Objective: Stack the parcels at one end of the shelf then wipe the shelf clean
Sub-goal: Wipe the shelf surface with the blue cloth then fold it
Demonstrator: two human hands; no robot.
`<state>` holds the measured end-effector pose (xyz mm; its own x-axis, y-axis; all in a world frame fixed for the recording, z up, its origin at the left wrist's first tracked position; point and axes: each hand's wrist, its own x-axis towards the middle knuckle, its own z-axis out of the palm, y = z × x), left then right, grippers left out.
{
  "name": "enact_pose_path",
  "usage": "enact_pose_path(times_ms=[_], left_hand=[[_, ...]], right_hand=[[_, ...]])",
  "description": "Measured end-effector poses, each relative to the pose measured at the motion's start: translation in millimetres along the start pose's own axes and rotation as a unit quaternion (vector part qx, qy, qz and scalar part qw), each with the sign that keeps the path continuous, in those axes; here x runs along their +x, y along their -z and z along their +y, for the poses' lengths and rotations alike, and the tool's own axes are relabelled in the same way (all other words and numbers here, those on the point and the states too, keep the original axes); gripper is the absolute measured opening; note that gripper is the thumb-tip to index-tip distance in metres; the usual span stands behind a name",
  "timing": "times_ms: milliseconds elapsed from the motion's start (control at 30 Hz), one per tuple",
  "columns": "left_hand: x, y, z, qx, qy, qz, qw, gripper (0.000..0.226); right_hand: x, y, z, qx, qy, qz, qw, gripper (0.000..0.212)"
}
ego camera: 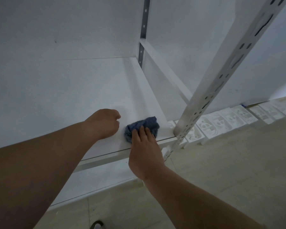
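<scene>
A crumpled blue cloth (143,126) lies on the white shelf (82,90) near its front right corner. My right hand (144,152) reaches over the front edge and presses on the cloth with straight fingers. My left hand (102,123) rests on the shelf just left of the cloth, its fingers curled into a fist that holds nothing I can see. No parcels are in view.
A white slotted upright post (221,76) stands at the shelf's front right corner, with a grey rear post (143,30) behind. A lower shelf (96,180) sits beneath. White foam moulded trays (228,119) line the tiled floor along the wall at right.
</scene>
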<state>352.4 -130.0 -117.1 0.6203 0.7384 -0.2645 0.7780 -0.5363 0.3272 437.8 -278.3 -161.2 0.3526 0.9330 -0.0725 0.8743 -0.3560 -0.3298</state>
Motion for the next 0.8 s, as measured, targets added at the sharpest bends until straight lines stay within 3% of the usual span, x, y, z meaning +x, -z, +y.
enact_pose_path(times_ms=[267, 467, 567, 800], left_hand=[[-10.6, 18.1, -43.4, -0.014, 0.059, 0.027, 0.998, 0.042], [5.9, 12.8, -53.7, -0.039, 0.077, 0.069, 0.994, 0.039], [21.0, 9.2, -51.3, -0.040, 0.065, 0.094, 0.993, 0.039], [54.6, 13.2, -50.7, -0.040, 0.038, 0.118, 0.992, 0.042]], right_hand=[[16.3, -17.3, -59.9, -0.031, 0.136, -0.040, 0.989, 0.068], [54.8, -23.5, -53.2, -0.038, 0.202, -0.042, 0.978, 0.061], [82.6, -12.6, -32.3, -0.055, 0.158, -0.039, 0.985, 0.061], [133.8, 15.4, 34.4, -0.023, -0.056, -0.009, 0.998, 0.054]])
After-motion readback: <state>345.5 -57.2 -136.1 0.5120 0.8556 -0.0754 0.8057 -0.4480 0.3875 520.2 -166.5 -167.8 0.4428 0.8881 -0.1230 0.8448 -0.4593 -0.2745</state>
